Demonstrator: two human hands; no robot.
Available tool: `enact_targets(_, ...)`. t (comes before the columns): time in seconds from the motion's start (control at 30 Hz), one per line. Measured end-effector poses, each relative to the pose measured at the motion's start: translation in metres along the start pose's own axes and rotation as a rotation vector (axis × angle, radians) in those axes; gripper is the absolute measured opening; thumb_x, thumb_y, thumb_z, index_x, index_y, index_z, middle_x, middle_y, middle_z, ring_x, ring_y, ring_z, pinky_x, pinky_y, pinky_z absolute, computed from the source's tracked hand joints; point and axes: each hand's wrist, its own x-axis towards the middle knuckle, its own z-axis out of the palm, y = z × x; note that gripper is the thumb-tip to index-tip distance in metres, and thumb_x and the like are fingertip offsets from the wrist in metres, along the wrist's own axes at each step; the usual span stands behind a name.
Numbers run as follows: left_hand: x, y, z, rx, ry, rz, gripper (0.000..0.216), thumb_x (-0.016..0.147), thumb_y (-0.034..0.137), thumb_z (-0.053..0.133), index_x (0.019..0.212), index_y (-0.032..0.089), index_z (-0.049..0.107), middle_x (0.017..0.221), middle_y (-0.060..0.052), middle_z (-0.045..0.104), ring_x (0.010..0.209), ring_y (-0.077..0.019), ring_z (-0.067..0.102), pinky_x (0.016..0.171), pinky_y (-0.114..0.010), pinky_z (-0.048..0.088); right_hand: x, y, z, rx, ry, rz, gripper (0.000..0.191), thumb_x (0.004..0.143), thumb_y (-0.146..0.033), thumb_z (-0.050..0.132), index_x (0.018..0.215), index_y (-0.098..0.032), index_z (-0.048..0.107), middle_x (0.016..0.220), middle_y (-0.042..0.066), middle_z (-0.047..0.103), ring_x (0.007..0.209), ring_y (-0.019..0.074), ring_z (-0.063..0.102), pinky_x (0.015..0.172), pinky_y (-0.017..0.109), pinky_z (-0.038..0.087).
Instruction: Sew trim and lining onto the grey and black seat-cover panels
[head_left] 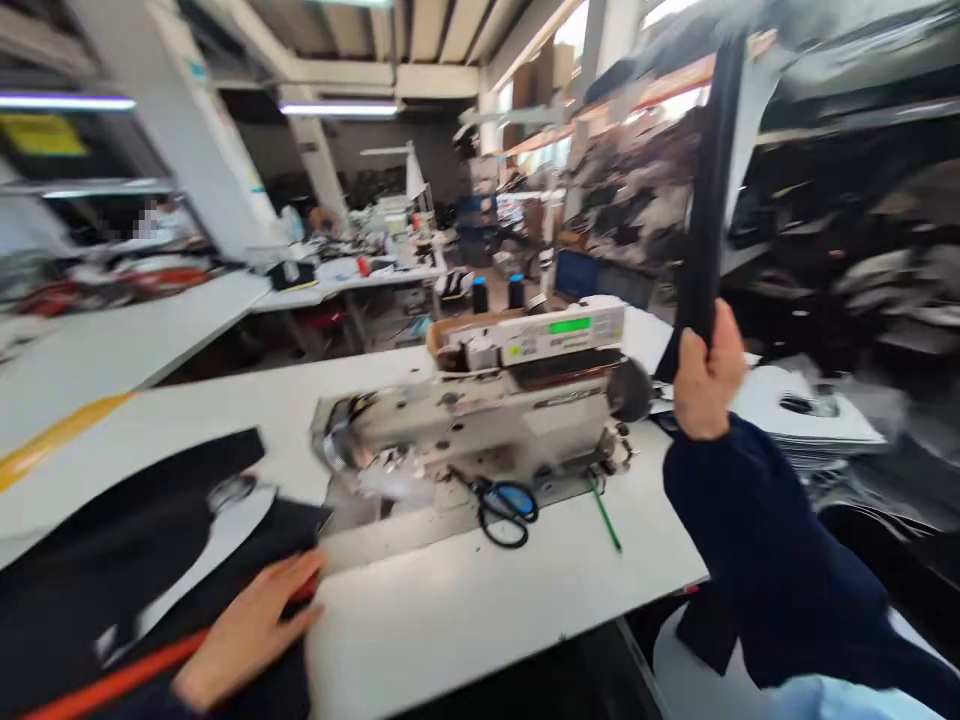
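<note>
My left hand lies with fingers stretched out on black fabric at the table's left, over an orange strip along it. A white curved piece rests on that fabric. At the right my right hand is raised, its fingers closed round the lower part of a long black strip that stands nearly upright. Between my hands stands a sewing machine with a lit green display. Black-handled scissors and a green stick-like tool lie before it.
White stacked sheets are at the right, beside dark piled material. Behind the machine stand two dark thread cones. Another white table stretches off at the left, with a yellow strip nearer me. Shelves of material line the right side.
</note>
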Motion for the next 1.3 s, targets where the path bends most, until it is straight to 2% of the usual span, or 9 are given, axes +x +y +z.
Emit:
enact_targets(0.07,-0.024,0.012,-0.015,-0.304,-0.098,-0.123,0.059,0.076,0.052,0.054,0.127,0.023,0.052,0.130,-0.008,0.055,0.119,-0.0277,0.051,0.103,-0.042,0.041,-0.038,-0.054,-0.011,-0.003,-0.118,-0.253,0.046,0.090,-0.025,0.041,0.135,-0.016,0.040,0.117,0.012,0.057,0.101,0.0223,0.056,0.084,0.035,0.045)
enact_targets(0.17,-0.047,0.048,-0.050,-0.831,0.096,-0.174,0.083,0.073,0.056,0.057,0.144,0.027,0.024,0.142,-0.010,0.041,0.123,-0.0271,0.047,0.099,-0.042,0.045,-0.119,-0.140,-0.025,0.120,-0.427,-0.620,0.046,0.089,-0.018,0.041,0.136,-0.019,0.040,0.083,0.007,0.059,0.070,0.0170,0.058,0.059,0.026,0.045)
enact_targets(0.3,-0.080,0.080,-0.091,-1.192,0.568,-0.435,0.084,0.059,0.056,0.069,0.133,0.029,0.040,0.130,-0.008,0.053,0.115,-0.0268,0.053,0.084,-0.034,0.055,-0.234,-0.236,-0.029,0.402,-1.041,-0.906,0.045,0.091,-0.030,0.045,0.133,-0.016,0.039,0.075,0.004,0.054,0.056,0.0150,0.049,0.047,0.025,0.040)
enact_targets(0.4,-0.109,0.060,-0.112,-1.044,0.756,-0.698,0.078,0.048,0.044,0.075,0.121,0.028,0.052,0.134,-0.002,0.051,0.126,-0.0277,0.043,0.106,-0.037,0.039,-0.283,-0.261,-0.013,0.709,-1.170,-0.957,0.050,0.088,-0.047,0.047,0.130,-0.021,0.041,0.103,0.009,0.057,0.076,0.0166,0.055,0.068,0.030,0.048)
enact_targets(0.6,-0.109,-0.006,-0.105,-0.551,0.313,-0.675,0.066,0.065,0.053,0.054,0.123,0.022,0.054,0.133,-0.007,0.050,0.127,-0.0326,0.040,0.108,-0.047,0.032,-0.306,-0.228,0.041,0.344,-1.406,-0.494,0.034,0.085,-0.013,0.048,0.117,-0.007,0.051,0.122,0.022,0.050,0.117,0.0305,0.044,0.096,0.052,0.038)
enact_targets(0.8,-0.024,0.021,-0.063,0.361,-0.293,-0.447,0.067,0.079,0.058,0.034,0.117,0.007,0.056,0.123,-0.024,0.047,0.117,-0.0406,0.043,0.089,-0.053,0.043,-0.326,-0.251,0.034,0.654,-1.449,-0.230,0.047,0.079,-0.004,0.040,0.125,-0.006,0.045,0.128,0.020,0.047,0.120,0.0261,0.043,0.103,0.047,0.038)
enact_targets(1.0,0.019,0.061,-0.052,0.511,-0.512,-0.299,0.059,0.069,0.042,0.058,0.110,0.000,0.060,0.135,-0.029,0.037,0.116,-0.0433,0.042,0.085,-0.046,0.045,-0.306,-0.289,0.012,1.029,-1.430,-0.043,0.063,0.075,-0.006,0.039,0.137,-0.006,0.028,0.138,0.019,0.033,0.132,0.0216,0.030,0.108,0.035,0.035)
enact_targets(1.13,0.019,0.052,-0.081,0.510,-0.490,-0.358,0.029,0.067,0.023,0.052,0.088,0.008,0.066,0.105,-0.025,0.060,0.099,-0.0389,0.057,0.077,-0.045,0.047,-0.315,-0.286,0.014,1.118,-1.507,-0.017,0.071,0.073,-0.007,0.043,0.141,-0.007,0.023,0.147,0.020,0.021,0.138,0.0222,0.020,0.112,0.038,0.027)
enact_targets(1.3,0.002,0.031,-0.123,0.408,-0.384,-0.414,0.013,0.066,0.016,0.042,0.064,0.017,0.056,0.061,-0.007,0.057,0.072,-0.0299,0.062,0.071,-0.041,0.046,-0.344,-0.286,0.043,1.079,-1.595,0.585,0.059,0.090,-0.027,0.042,0.145,-0.020,0.020,0.154,0.010,0.009,0.141,0.0206,0.010,0.112,0.042,0.027)
